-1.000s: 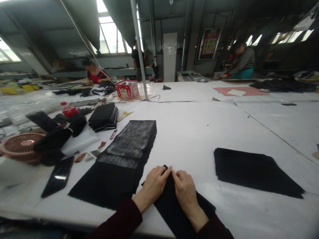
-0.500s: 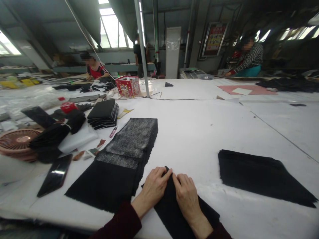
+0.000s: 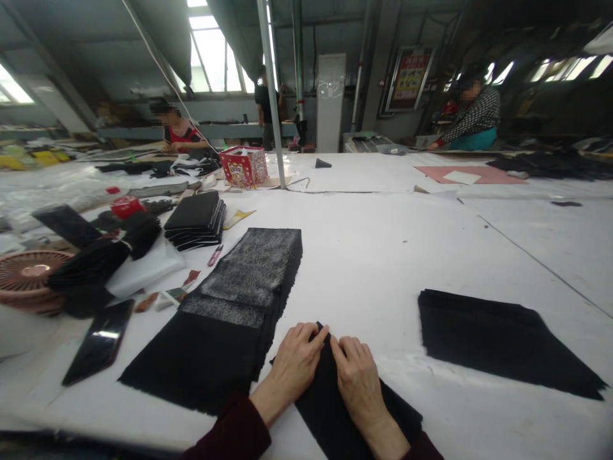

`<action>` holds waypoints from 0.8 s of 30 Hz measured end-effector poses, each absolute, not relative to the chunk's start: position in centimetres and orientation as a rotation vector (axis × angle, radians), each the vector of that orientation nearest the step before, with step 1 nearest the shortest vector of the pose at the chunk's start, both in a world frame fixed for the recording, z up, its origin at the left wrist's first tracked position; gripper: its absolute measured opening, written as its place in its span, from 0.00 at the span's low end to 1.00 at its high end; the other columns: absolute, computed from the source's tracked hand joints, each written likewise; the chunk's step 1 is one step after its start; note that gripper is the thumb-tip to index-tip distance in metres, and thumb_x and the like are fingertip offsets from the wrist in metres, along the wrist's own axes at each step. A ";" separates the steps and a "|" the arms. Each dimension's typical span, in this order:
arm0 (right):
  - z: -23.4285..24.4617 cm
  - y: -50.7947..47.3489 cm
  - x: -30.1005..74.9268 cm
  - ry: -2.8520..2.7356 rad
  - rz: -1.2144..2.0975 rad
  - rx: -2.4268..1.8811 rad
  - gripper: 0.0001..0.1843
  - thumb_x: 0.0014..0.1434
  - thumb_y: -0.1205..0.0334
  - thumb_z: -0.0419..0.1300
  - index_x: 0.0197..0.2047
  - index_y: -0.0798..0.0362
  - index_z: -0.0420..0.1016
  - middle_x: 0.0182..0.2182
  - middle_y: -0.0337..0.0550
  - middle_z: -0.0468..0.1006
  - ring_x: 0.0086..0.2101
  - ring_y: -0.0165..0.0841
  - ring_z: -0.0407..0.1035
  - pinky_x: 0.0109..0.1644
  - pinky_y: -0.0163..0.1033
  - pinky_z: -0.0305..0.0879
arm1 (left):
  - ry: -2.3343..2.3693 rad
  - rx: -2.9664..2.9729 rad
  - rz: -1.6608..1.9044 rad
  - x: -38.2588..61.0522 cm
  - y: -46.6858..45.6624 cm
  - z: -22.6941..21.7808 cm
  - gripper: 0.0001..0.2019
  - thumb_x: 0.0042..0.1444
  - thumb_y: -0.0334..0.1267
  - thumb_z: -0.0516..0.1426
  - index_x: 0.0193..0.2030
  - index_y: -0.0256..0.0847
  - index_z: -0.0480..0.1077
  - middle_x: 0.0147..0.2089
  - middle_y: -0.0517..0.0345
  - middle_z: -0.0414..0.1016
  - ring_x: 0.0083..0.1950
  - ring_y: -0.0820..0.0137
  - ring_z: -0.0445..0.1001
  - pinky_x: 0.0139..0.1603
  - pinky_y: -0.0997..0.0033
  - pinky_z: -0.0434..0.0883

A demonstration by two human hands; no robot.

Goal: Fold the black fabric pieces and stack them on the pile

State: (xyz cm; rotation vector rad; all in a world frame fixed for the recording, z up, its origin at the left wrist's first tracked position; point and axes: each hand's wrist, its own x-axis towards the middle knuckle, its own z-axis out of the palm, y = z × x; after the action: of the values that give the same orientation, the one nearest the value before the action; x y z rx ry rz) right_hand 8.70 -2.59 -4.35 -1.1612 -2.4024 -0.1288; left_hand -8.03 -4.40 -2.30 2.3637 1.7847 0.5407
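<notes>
A black fabric piece [image 3: 335, 409] lies on the white table [image 3: 383, 255] right in front of me. Both hands rest on its far corner. My left hand [image 3: 294, 367] has its fingers curled and pinched on the cloth's edge. My right hand [image 3: 357, 377] lies beside it, fingertips pressed on the same corner, almost touching the left. To the left sits a long stack of black fabric pieces [image 3: 230, 313] with a grey speckled top. Off to the right lies a flat pile of black fabric [image 3: 498, 342].
At the left are a pink fan [image 3: 26, 278], black bundles [image 3: 96, 262], a dark phone [image 3: 98, 342], a small stack of black squares [image 3: 196, 217] and small pink snips [image 3: 214, 255]. A red box [image 3: 244, 166] and a metal pole [image 3: 271, 96] stand farther back. Other people work at distant tables.
The view shifted slightly. My hands stay on the cloth's corner, with only small finger movement.
</notes>
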 end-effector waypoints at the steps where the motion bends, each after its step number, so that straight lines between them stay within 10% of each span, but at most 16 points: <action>1: -4.3 -2.6 8.7 -2.401 -0.127 -1.161 0.20 0.63 0.76 0.49 0.55 0.57 0.70 0.36 0.47 0.70 0.37 0.39 0.63 0.42 0.45 0.60 | 1.788 2.365 0.541 -8.0 -4.4 -2.3 0.22 0.65 0.27 0.48 0.65 0.44 0.61 0.50 0.50 0.68 0.50 0.62 0.67 0.51 0.58 0.69; 24: -4.5 -2.5 8.7 -2.367 -0.142 -1.154 0.18 0.62 0.76 0.50 0.53 0.58 0.70 0.35 0.46 0.69 0.37 0.38 0.61 0.41 0.44 0.57 | 1.968 2.477 0.517 -8.3 -4.4 -0.2 0.21 0.65 0.34 0.52 0.64 0.41 0.61 0.63 0.50 0.64 0.61 0.59 0.63 0.63 0.55 0.61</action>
State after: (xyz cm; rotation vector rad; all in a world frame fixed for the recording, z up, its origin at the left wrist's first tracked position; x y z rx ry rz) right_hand 8.69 -2.50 -4.55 -1.1545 -2.3671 -0.1415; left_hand -8.29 -4.43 -0.17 2.4774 1.9677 0.5170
